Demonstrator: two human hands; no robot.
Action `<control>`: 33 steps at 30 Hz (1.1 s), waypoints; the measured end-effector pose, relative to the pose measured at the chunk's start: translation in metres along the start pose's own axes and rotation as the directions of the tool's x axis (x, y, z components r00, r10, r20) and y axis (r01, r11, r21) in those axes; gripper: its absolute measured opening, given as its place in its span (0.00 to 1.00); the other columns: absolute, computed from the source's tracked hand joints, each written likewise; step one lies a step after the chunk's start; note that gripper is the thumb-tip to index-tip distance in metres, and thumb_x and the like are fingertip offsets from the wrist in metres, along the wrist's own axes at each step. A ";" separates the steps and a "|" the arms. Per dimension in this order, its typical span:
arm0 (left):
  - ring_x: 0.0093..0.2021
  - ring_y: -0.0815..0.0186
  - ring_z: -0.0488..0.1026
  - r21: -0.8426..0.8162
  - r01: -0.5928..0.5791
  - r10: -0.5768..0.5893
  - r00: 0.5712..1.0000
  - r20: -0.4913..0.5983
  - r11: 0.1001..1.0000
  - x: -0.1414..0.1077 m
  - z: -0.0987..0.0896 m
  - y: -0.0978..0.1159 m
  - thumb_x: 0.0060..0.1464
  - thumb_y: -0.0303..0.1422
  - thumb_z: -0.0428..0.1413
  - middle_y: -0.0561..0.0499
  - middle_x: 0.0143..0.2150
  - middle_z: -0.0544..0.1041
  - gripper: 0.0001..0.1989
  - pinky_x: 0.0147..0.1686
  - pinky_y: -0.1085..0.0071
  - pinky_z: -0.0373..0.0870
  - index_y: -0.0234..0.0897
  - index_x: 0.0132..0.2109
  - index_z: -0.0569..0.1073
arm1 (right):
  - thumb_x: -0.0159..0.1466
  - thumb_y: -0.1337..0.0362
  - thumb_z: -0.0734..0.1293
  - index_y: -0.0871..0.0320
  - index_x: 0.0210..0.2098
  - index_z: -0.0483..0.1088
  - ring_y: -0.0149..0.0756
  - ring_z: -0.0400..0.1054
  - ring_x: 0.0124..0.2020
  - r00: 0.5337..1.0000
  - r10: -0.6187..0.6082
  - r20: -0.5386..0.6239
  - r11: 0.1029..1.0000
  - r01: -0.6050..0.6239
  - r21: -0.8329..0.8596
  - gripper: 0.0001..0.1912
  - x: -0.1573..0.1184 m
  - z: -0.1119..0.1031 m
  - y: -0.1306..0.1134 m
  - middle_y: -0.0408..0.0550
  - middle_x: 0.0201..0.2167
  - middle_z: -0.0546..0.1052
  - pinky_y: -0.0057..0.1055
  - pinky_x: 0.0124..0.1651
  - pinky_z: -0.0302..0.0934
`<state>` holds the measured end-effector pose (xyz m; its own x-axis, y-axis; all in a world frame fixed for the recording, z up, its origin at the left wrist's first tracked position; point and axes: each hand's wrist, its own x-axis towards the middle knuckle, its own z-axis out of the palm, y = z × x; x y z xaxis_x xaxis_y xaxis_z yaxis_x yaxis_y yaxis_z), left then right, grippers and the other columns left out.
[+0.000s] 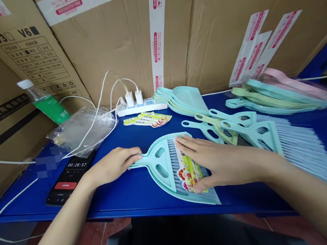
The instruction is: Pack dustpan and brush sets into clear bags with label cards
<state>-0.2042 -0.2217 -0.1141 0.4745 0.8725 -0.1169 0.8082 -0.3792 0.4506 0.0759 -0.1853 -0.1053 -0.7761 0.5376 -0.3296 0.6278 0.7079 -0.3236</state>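
Note:
A mint-green dustpan (160, 185) lies on the blue table in front of me, with a matching hand brush (167, 166) nested in it, its bluish bristles pointing right. My left hand (123, 162) is closed around the stacked handles of the two at their left end. A colourful printed label card (188, 171) lies across the bristles. My right hand (207, 161) rests flat over the card's right part, fingers stretched out and touching it. The brush's bristle tips are partly hidden beneath this hand.
Several loose brushes (266, 132) lie to the right, below a stack of dustpans (192, 96) and bagged sets (283, 91). More label cards (147, 119) sit by a power strip (149, 106). At left are a phone (70, 180), clear plastic bags (86, 127), a bottle (46, 102) and cables.

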 end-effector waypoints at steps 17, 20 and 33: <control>0.31 0.69 0.67 -0.013 0.005 -0.005 1.000 0.003 1.000 0.001 -0.001 0.001 0.67 0.42 0.41 0.56 0.31 0.72 0.18 0.36 0.73 0.60 0.39 0.37 0.70 | 0.60 0.41 0.65 0.73 0.71 0.37 0.59 0.30 0.71 0.999 0.029 0.044 0.999 -0.027 -0.048 0.57 0.001 -0.002 -0.002 0.68 0.72 0.36 0.54 0.69 0.42; 0.31 0.68 0.67 -0.016 0.002 -0.002 1.000 0.002 1.000 0.000 0.000 0.001 0.67 0.43 0.41 0.56 0.30 0.72 0.19 0.35 0.73 0.60 0.39 0.36 0.70 | 0.59 0.40 0.66 0.69 0.72 0.40 0.60 0.32 0.71 1.000 0.005 -0.002 1.000 -0.005 -0.018 0.57 0.000 0.000 0.000 0.66 0.72 0.38 0.55 0.68 0.45; 0.32 0.69 0.68 -0.017 -0.007 0.007 1.000 0.006 1.000 0.001 -0.001 0.000 0.67 0.42 0.41 0.56 0.33 0.73 0.17 0.37 0.74 0.60 0.40 0.38 0.71 | 0.63 0.42 0.64 0.73 0.71 0.44 0.56 0.34 0.71 0.999 -0.038 -0.034 0.997 0.035 -0.075 0.51 -0.003 -0.006 0.001 0.65 0.72 0.41 0.50 0.69 0.45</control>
<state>-0.2047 -0.2208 -0.1134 0.4826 0.8677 -0.1192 0.7988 -0.3802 0.4662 0.0784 -0.1832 -0.0996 -0.8008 0.5260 -0.2865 0.5941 0.7585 -0.2678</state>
